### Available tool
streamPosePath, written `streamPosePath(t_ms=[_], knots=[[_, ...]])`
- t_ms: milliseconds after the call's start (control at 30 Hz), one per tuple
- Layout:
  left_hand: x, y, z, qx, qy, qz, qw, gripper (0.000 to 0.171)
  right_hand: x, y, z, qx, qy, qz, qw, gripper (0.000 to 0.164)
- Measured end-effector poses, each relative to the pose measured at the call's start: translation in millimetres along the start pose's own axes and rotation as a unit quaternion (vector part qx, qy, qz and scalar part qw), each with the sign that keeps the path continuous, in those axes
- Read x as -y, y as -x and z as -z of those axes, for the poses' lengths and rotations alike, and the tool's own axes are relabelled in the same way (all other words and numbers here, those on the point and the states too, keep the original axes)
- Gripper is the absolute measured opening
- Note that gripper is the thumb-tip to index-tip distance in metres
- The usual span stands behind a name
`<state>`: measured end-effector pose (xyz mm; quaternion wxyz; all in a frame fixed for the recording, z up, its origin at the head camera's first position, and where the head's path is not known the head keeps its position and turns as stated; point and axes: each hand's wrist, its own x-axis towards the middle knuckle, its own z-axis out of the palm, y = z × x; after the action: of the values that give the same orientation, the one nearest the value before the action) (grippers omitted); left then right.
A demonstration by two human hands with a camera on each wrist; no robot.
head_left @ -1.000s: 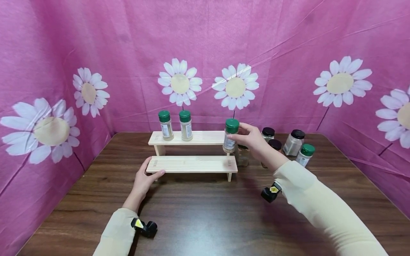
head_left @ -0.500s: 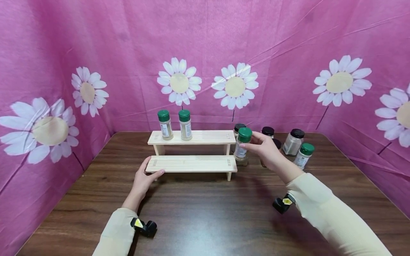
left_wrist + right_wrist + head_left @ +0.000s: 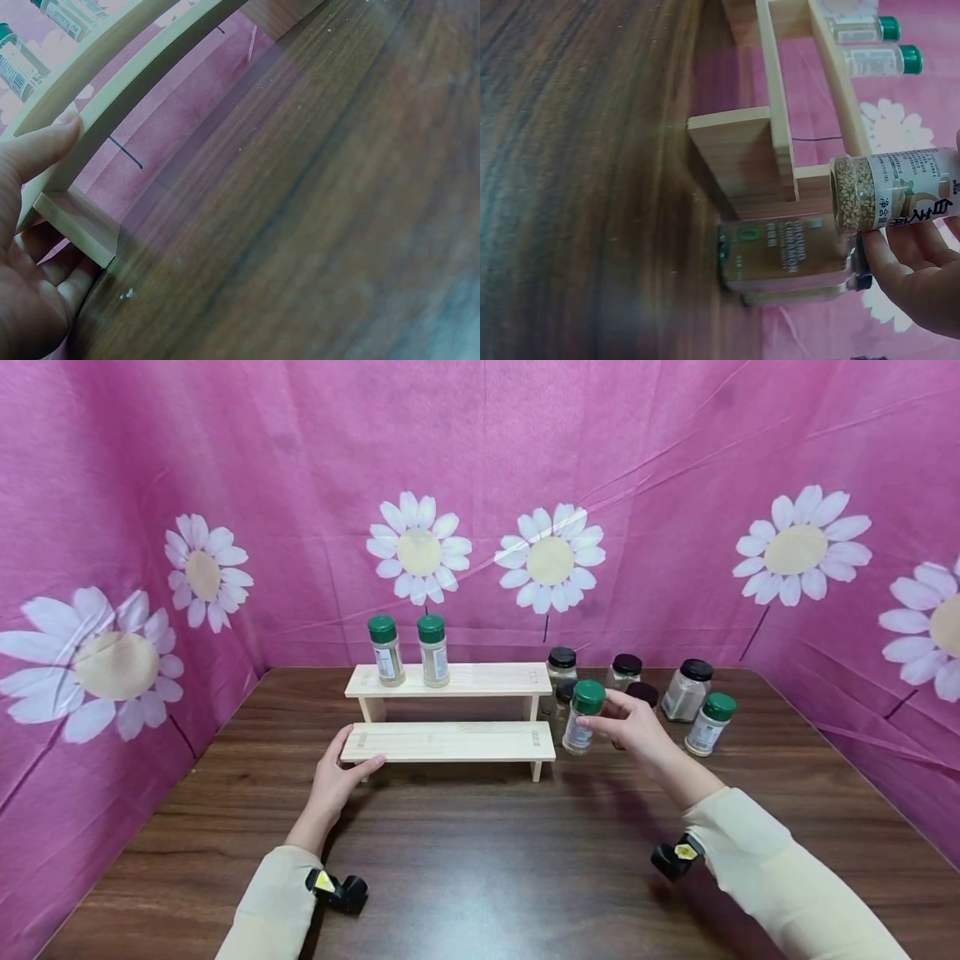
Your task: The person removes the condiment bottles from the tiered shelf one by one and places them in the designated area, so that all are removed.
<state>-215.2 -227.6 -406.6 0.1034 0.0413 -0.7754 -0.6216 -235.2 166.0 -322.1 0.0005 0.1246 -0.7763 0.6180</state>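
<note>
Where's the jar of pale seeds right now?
In the head view, the seed jar is in the right hand, just right of the lower shelf, in front of dark-lidded jars. The right wrist view shows it held above the table.

standing jar (image 3: 769,255): "GROUND CINNAMON" | held jar (image 3: 892,189): "白芝…", "净含…" | other labels (image 3: 874,60): too small

Pink cloth (image 3: 645,427) hangs behind the bench (image 3: 450,827) and along both its sides, creased and softly folded in places. Large white daisies (image 3: 419,552) with pale yellow centres (image 3: 796,549) (several on thin, dark stems (image 3: 754,635)) are spread across it. The bench has a dark brown top with wood grain running from side to side, and a pale sheen of light (image 3: 480,906) lies on its nearer part.
</note>
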Motion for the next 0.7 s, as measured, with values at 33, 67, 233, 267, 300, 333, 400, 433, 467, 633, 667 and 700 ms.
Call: streamPosePath(t_ms=[33,67,233,267,300,333,400,433,467,633,667,700], knots=[[0.3,0.0,0.0,-0.001,0.000,0.000,1.0000,0.074,-1.8,0.6,0.1,0.001,-0.002,-0.001,1.000,0.039],[0.3,-0.1,0.0,-0.001,0.000,0.000,1.0000,0.074,-3.5,1.2,0.1,0.003,-0.009,-0.005,1.000,0.037],[1.2,-0.7,-0.3,-0.003,0.002,-0.004,1.0000,0.073,-14.9,2.8,0.3,0.014,-0.037,-0.008,0.999,0.037],[1.3,-0.7,-0.3,-0.004,0.002,-0.005,1.0000,0.074,-18.0,2.5,0.4,0.014,-0.035,-0.006,0.999,0.038],[1.5,-0.9,-0.3,-0.004,0.001,-0.005,1.0000,0.074,-21.5,2.2,0.4,0.012,-0.031,-0.004,0.999,0.040],[1.8,-1.0,-0.3,-0.004,0.001,-0.005,1.0000,0.074,-27.4,1.1,0.9,0.008,-0.028,-0.003,1.000,0.041],[1.9,-0.9,-0.4,-0.005,0.002,-0.006,1.0000,0.074,-40.7,-2.0,2.2,0.002,-0.023,-0.002,1.000,0.044],[1.9,-0.6,-0.3,-0.005,0.003,-0.006,1.0000,0.074,-43.1,-2.1,1.6,-0.001,-0.028,-0.008,1.000,0.046],[1.8,-0.5,-0.3,-0.004,0.003,-0.006,1.0000,0.074,-48.8,-3.4,2.1,0.001,-0.033,-0.010,0.999,0.044],[0.9,0.2,-0.4,-0.004,0.003,-0.006,1.0000,0.073,-45.6,1.1,-3.2,0.007,-0.068,-0.027,0.997,0.044],[0.8,0.1,-0.4,-0.004,0.004,-0.006,1.0000,0.073,-46.5,1.1,-3.5,0.010,-0.070,-0.028,0.997,0.042],[0.7,0.1,-0.3,-0.004,0.004,-0.006,1.0000,0.073,-43.5,2.5,-5.1,0.007,-0.070,-0.033,0.997,0.044]])
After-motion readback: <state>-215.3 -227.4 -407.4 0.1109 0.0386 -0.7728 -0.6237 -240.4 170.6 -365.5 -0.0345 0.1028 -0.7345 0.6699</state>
